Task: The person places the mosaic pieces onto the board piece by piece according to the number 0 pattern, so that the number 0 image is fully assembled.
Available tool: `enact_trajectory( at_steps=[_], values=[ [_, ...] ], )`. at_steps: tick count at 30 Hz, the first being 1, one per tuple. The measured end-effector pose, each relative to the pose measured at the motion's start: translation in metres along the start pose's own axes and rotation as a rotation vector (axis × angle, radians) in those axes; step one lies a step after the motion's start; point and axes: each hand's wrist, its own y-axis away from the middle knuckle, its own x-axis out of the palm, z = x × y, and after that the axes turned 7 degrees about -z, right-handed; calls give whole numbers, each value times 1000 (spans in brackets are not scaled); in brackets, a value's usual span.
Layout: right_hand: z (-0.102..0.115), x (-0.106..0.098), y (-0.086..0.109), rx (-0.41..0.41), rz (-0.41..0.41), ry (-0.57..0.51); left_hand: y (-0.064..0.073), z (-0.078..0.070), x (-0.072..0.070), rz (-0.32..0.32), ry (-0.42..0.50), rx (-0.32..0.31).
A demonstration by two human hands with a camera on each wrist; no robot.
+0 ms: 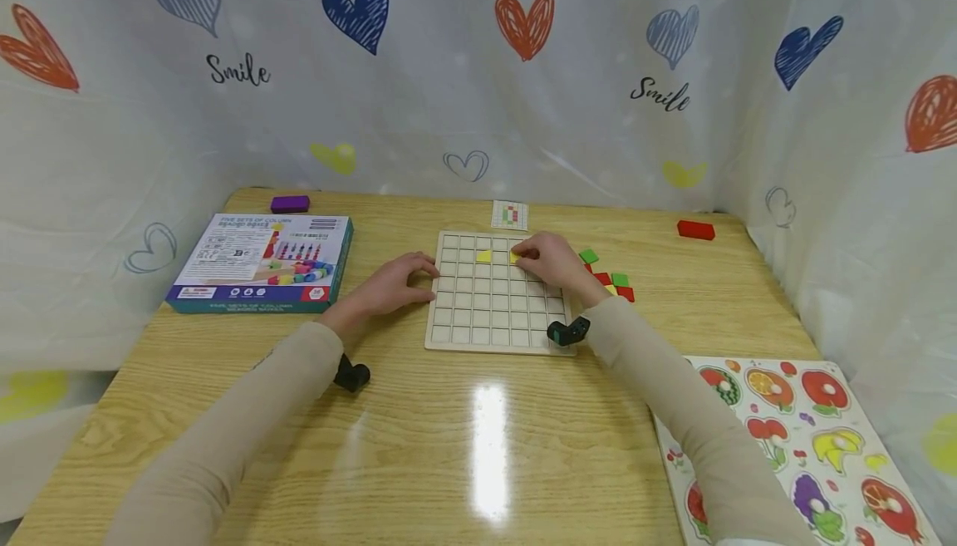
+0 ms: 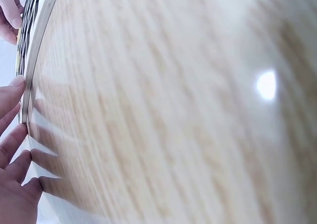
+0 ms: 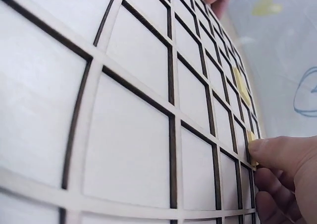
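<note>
A wooden grid board of square cells lies flat on the table. My right hand pinches a small yellow tile over a cell in its upper rows; in the right wrist view, thumb and fingers press this yellow tile down at the grid. Another yellow piece, with a slanted edge, sits in a cell to the left. My left hand rests at the board's left side; in the left wrist view its fingertips touch the edge.
A card with a coloured grid pattern lies behind the board. Red, green and yellow tiles lie to its right. A boxed toy set and purple block stand left; a red block and fruit puzzle board lie right.
</note>
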Motion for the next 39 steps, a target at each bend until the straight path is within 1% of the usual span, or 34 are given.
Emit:
enact_trajectory(
  at_steps=[6,13,18,22,29,34,36,39],
  values=[
    [2,2,1,17,-16,1,0,0,1,3,8,-18],
    [2,5,1,45,-43,-46,0,0,0,4,11,-20],
    [2,5,1,47,-43,-47,1,-1,-1,4,13,-14],
    [1,3,2,64,-41,-59,1,-2,-1,3,16,-13],
    [0,3,4,58,-48,-39,0,0,1,7,7,-16],
    [0,3,6,72,-65,-40,0,0,1,9,12,-13],
    [0,3,6,79,-69,-61,0,0,0,8,9,-8],
    [-1,0,10,104,-88,-135,0,0,0,7,1,-1]
  ],
)
